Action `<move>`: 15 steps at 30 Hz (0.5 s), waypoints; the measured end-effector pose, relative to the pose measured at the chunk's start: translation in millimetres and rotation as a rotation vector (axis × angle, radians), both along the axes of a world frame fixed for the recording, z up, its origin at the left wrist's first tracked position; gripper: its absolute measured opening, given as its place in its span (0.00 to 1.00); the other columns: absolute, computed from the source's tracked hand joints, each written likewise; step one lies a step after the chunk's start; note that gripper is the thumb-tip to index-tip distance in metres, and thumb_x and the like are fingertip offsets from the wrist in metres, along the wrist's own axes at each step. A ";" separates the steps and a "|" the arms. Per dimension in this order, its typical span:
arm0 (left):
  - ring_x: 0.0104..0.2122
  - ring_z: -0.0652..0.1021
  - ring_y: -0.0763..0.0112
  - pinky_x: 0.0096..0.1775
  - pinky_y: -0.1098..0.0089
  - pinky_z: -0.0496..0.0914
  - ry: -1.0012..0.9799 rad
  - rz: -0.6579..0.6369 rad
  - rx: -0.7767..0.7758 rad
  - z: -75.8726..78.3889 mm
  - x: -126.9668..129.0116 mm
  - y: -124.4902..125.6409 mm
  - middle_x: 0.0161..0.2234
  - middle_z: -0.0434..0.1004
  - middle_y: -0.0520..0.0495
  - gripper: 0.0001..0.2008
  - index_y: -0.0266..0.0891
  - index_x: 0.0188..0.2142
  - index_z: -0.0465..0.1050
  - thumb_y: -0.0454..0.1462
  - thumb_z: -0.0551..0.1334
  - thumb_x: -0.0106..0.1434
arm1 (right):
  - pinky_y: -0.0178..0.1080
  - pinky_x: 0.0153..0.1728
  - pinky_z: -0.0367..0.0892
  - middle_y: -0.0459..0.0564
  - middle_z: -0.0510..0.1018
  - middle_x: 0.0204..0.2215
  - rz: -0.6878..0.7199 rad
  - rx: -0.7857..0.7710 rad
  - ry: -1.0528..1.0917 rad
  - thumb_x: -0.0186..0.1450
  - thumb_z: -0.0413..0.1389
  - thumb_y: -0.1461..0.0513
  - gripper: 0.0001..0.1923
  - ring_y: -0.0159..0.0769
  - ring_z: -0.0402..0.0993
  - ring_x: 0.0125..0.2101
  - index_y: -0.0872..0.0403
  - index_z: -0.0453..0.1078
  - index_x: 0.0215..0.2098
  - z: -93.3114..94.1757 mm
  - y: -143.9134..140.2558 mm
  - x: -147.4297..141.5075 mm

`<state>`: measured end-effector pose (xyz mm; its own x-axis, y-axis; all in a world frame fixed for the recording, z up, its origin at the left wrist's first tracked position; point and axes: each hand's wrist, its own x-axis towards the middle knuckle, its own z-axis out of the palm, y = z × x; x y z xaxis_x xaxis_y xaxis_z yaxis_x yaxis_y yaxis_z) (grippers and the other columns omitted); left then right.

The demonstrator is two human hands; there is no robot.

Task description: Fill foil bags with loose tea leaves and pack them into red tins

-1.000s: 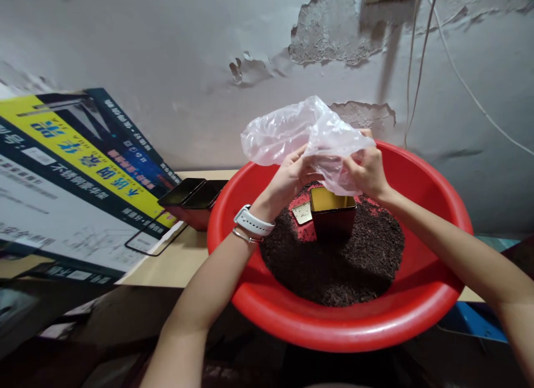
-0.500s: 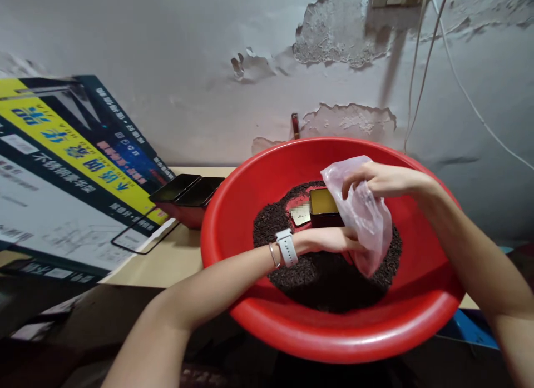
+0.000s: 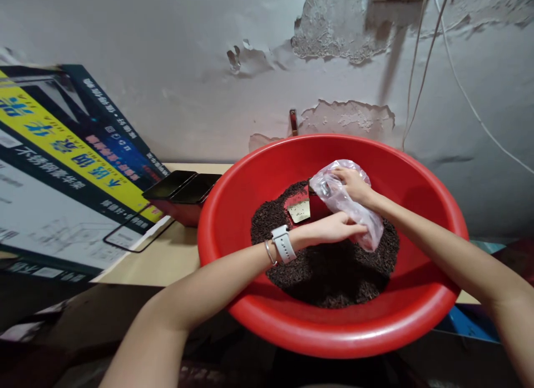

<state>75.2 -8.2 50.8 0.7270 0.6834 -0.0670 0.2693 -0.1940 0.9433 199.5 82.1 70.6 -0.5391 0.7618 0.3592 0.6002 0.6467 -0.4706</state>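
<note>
The left hand's (image 3: pixel 340 228) fingers lie nearly straight and close together, tips pressed against the lower part of the bag (image 3: pixel 349 209); whether they pinch the film or only touch it is hard to tell. A watch (image 3: pixel 283 244) and a thin bangle sit on that wrist. The right hand (image 3: pixel 354 183) curls its fingers over the top of the bag, gripping the bunched plastic. The bag lies inside the basin (image 3: pixel 258 177), draped over the tin (image 3: pixel 317 207), which it mostly hides, so only a dark red side shows. A small card (image 3: pixel 300 210) lies on the tea (image 3: pixel 329 271) just left of the tin. Far left, a poster (image 3: pixel 67 171) runs out of view, and two dark lids (image 3: pixel 183 188) rest on the table (image 3: pixel 167 260) beside the basin.
</note>
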 end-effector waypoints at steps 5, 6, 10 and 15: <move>0.37 0.76 0.70 0.44 0.68 0.70 -0.017 -0.012 0.011 -0.6 1.1 4.8 0.36 0.79 0.45 0.09 0.33 0.36 0.75 0.35 0.57 0.68 | 0.41 0.46 0.63 0.60 0.76 0.45 -0.061 0.080 -0.394 0.65 0.50 0.64 0.13 0.42 0.71 0.42 0.59 0.73 0.44 -14.0 3.4 -0.6; 0.36 0.76 0.70 0.44 0.69 0.70 0.032 -0.056 0.024 -1.6 1.0 3.8 0.36 0.79 0.46 0.09 0.34 0.35 0.75 0.35 0.57 0.67 | 0.38 0.41 0.63 0.57 0.77 0.40 0.032 0.035 -0.495 0.66 0.49 0.64 0.12 0.39 0.71 0.37 0.58 0.73 0.40 -13.9 -0.1 -1.9; 0.36 0.77 0.71 0.44 0.72 0.68 0.251 -0.279 0.084 -3.9 -1.0 -1.7 0.33 0.79 0.49 0.09 0.35 0.31 0.74 0.32 0.57 0.66 | 0.35 0.30 0.57 0.48 0.72 0.26 0.326 -0.155 -0.687 0.67 0.49 0.62 0.14 0.31 0.62 0.26 0.57 0.66 0.25 -10.3 -9.5 -4.2; 0.34 0.75 0.73 0.40 0.74 0.67 0.274 -0.284 0.160 3.8 -5.0 3.6 0.31 0.78 0.50 0.09 0.35 0.30 0.75 0.33 0.58 0.65 | 0.33 0.28 0.61 0.46 0.70 0.25 0.351 -0.377 -0.503 0.66 0.52 0.64 0.11 0.28 0.62 0.25 0.60 0.66 0.25 -16.7 4.5 4.9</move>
